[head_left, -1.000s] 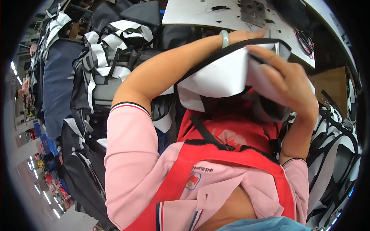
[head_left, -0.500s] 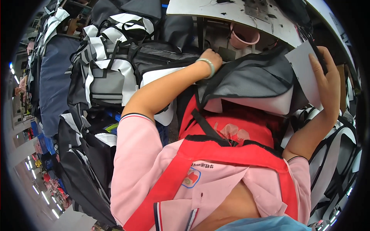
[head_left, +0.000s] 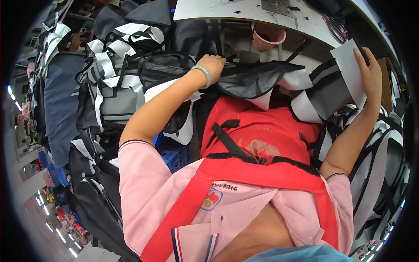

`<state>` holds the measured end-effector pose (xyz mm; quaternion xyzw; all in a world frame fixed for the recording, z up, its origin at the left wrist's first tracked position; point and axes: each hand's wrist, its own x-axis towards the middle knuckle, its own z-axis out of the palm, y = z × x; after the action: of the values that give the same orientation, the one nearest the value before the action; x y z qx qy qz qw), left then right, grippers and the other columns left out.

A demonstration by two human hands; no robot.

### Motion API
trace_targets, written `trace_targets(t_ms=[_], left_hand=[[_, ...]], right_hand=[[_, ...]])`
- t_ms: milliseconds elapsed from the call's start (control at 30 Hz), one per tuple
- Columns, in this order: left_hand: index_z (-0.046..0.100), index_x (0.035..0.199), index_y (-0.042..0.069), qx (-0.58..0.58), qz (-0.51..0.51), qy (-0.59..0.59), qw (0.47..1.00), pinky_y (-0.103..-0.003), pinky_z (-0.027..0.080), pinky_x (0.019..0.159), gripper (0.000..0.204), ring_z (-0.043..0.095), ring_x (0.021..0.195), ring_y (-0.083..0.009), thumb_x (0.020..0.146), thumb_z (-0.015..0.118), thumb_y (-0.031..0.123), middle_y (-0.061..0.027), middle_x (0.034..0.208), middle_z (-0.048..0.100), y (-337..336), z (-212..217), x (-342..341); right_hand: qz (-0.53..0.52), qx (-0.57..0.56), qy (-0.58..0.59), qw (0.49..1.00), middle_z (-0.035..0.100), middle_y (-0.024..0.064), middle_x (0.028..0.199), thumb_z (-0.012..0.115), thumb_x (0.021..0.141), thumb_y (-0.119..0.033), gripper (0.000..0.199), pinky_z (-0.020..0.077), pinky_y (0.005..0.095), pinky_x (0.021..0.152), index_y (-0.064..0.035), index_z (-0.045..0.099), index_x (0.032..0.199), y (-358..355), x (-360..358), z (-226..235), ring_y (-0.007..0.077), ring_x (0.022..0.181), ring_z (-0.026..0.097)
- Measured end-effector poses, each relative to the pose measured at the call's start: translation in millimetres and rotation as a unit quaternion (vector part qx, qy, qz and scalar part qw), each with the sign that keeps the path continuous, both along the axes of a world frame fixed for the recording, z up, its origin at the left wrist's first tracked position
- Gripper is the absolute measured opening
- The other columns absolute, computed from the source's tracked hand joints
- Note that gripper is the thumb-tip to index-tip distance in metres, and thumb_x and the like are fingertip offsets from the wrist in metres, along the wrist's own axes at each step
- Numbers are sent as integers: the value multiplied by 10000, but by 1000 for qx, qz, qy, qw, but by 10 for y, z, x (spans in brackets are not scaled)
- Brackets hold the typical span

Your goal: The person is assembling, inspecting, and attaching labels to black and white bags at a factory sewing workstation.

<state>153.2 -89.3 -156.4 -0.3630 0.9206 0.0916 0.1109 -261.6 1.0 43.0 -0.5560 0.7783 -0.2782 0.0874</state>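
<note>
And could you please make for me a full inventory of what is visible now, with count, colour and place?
sewn workpiece: seemingly one, black, grey and white, between the hands
work table: one, white, top
bucket: one, pink, below the table
part-sewn bags: several, grey, black and white, left
fabric stack: one, dark blue, far left
crate: at least one, blue, by the left elbow
strapped pieces: several, white, grey and black, right
apron: one, red, on the torso
shirt: one, pink, under the apron
bangle: one, pale green, left wrist
cloth: one, light blue, bottom edge
left hand: one, bare, at the workpiece's left end
right hand: one, bare, gripping its right end
</note>
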Motion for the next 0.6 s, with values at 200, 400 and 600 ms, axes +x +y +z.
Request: trace_targets(t_ms=[200,400,600], left_hand=[[542,1271,23,91,83,69,990,-400,454,919,421,580,1093,-327,855,505,67,-166,1161,621,51,252,310],[651,820,36,-82,34,60,994,-396,514,782,109,624,942,-294,822,607,135,-133,904,625,196,72,25],[686,780,26,72,90,76,990,-416,514,739,212,652,820,-332,794,650,234,-174,832,676,-133,364,-380]], right_hand=[[172,9,-160,972,629,-7,876,699,861,-159,258,445,209,762,1,651,1058,96,634,180,61,829,553],[457,38,-220,861,625,36,833,656,828,-67,191,459,241,745,31,629,990,167,1217,462,107,797,577],[473,174,-36,863,534,116,1195,666,824,-204,242,466,377,872,-44,673,1005,-203,1732,-478,296,1023,586]])
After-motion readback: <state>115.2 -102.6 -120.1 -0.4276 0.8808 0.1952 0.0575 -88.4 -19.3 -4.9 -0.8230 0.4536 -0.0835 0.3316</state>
